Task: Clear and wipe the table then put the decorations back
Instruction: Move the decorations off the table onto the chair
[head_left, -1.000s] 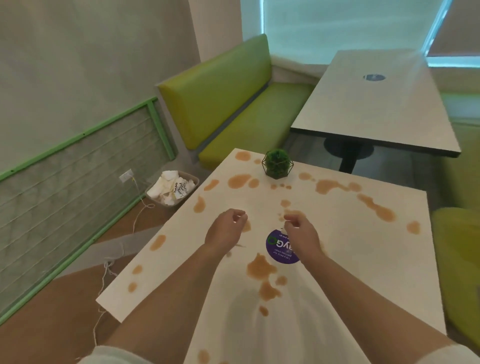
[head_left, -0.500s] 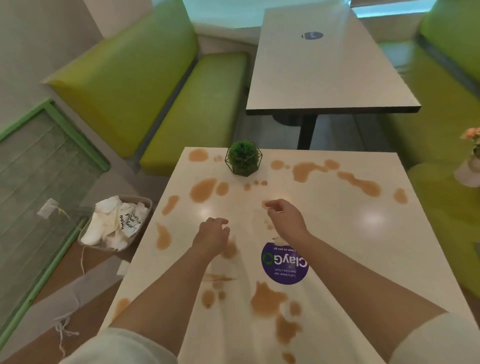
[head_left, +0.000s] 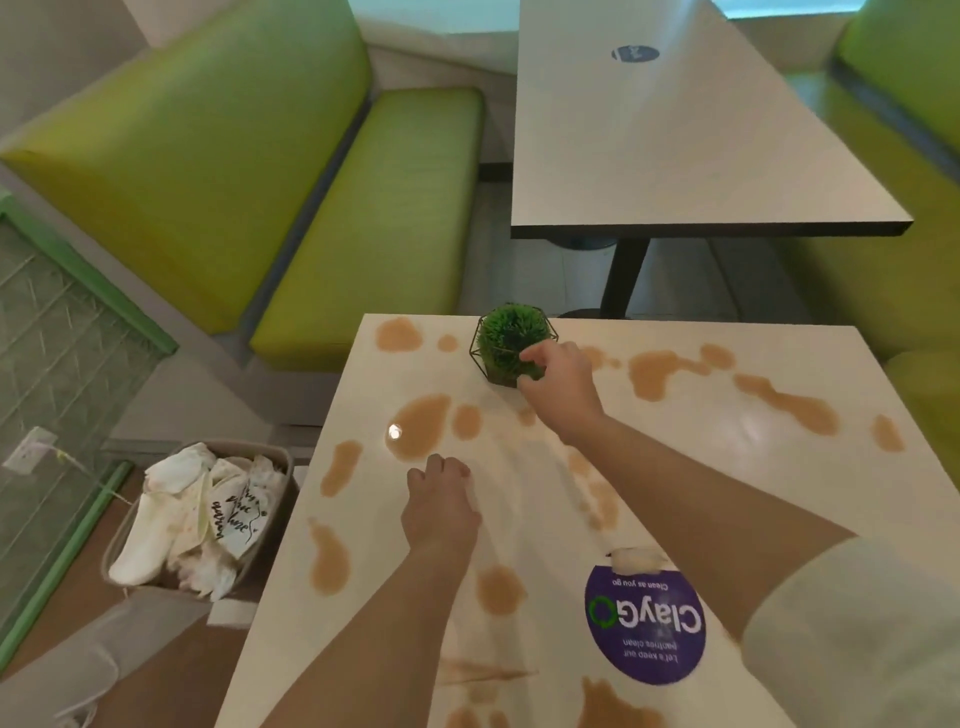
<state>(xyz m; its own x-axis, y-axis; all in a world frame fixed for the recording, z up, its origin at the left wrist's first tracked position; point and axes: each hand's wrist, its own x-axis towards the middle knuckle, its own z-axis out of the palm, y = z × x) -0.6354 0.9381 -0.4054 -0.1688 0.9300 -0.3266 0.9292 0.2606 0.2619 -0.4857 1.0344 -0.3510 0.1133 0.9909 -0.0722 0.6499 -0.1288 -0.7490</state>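
Observation:
A cream table (head_left: 701, 483) carries several brown spill patches and a round purple sticker (head_left: 645, 626). At its far edge stands a small green plant (head_left: 506, 340) in a black wire frame. My right hand (head_left: 561, 387) reaches to the plant's right side, with its fingers curled around the frame and touching it. My left hand (head_left: 441, 506) hovers over the table's left middle, fingers loosely closed with nothing in them.
A grey bin (head_left: 200, 514) full of crumpled white tissues stands on the floor left of the table. A green bench (head_left: 363, 218) lies beyond it. A second table (head_left: 675, 156) stands behind, and another green seat (head_left: 924, 395) is at the right.
My right hand has moved forward from the table's middle to the plant and closed around it. The left hand has stayed near the middle. The view has tilted down.

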